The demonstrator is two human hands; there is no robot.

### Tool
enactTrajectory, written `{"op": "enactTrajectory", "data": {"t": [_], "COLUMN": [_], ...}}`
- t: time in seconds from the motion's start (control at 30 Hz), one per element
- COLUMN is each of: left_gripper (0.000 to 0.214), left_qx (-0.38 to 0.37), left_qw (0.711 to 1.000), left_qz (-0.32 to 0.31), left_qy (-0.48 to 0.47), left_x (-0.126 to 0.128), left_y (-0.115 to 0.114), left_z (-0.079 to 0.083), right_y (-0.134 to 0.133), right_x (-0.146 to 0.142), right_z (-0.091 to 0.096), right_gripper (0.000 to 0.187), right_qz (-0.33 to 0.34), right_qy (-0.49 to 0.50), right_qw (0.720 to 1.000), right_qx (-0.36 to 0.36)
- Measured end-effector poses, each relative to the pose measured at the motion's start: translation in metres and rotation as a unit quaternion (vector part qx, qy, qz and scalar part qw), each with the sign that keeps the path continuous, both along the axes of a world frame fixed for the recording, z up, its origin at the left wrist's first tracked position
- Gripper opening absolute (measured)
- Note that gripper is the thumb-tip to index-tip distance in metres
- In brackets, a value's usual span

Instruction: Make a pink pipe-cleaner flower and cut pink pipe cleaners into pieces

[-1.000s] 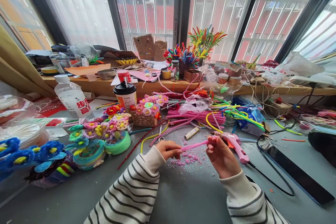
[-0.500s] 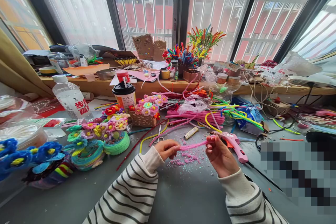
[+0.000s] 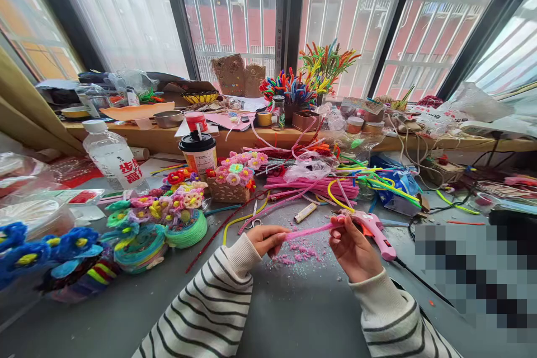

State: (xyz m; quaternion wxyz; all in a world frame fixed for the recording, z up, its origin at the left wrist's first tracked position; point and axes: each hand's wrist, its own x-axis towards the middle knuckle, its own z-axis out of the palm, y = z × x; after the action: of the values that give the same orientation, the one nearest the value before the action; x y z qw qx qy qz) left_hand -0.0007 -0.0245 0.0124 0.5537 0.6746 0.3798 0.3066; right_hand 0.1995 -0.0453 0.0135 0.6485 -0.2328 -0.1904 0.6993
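A pink pipe cleaner [image 3: 309, 231] stretches between my two hands, tilted up slightly to the right. My left hand [image 3: 269, 239] pinches its left end between thumb and fingers. The other end is pinched by my right hand [image 3: 351, 247], palm turned partly toward me. Beneath it, pink fuzz clippings [image 3: 298, 253] are scattered on the grey table [image 3: 293, 313]. Just behind my right hand lies a pink glue gun [image 3: 377, 235], its cord running to the right. Small scissors [image 3: 254, 218] rest behind my left hand, and a lighter [image 3: 305, 213] lies between and beyond both hands.
A bundle of pink pipe cleaners [image 3: 310, 187] lies at the back. Fuzzy flower baskets [image 3: 184, 226] stand at left, near a water bottle [image 3: 113, 156] and a lidded cup [image 3: 198, 154]. A cluttered wooden ledge [image 3: 235, 137] runs below the windows.
Almost nothing differs. Both hands keep their hold on the pink pipe cleaner, which shifts very slightly between them.
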Motion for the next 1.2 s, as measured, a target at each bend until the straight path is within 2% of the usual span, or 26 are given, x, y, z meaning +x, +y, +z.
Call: {"op": "enactTrajectory", "data": {"t": [0.3,0.6,0.93,1.2], "left_gripper": [0.04,0.031,0.029,0.036], "left_qx": [0.064,0.018,0.017,-0.012], "left_qw": [0.997,0.996,0.998,0.998], "left_qz": [0.029,0.043,0.063,0.025], "left_qy": [0.013,-0.075,-0.024,-0.058], "left_x": [0.0,0.0,0.001,-0.001], "left_y": [-0.002,0.001,-0.003,0.004], "left_z": [0.007,0.005,0.013,0.001], "right_y": [0.002,0.002,0.002,0.002], "right_x": [-0.001,-0.001,0.0,-0.001], "right_z": [-0.002,-0.004,-0.004,-0.004], "right_gripper": [0.013,0.013,0.011,0.012], "right_qz": [0.001,0.005,0.009,0.017], "right_qy": [0.001,0.0,0.008,0.001], "right_qw": [1.0,1.0,1.0,1.0], "right_qx": [-0.012,-0.024,-0.022,-0.016]}}
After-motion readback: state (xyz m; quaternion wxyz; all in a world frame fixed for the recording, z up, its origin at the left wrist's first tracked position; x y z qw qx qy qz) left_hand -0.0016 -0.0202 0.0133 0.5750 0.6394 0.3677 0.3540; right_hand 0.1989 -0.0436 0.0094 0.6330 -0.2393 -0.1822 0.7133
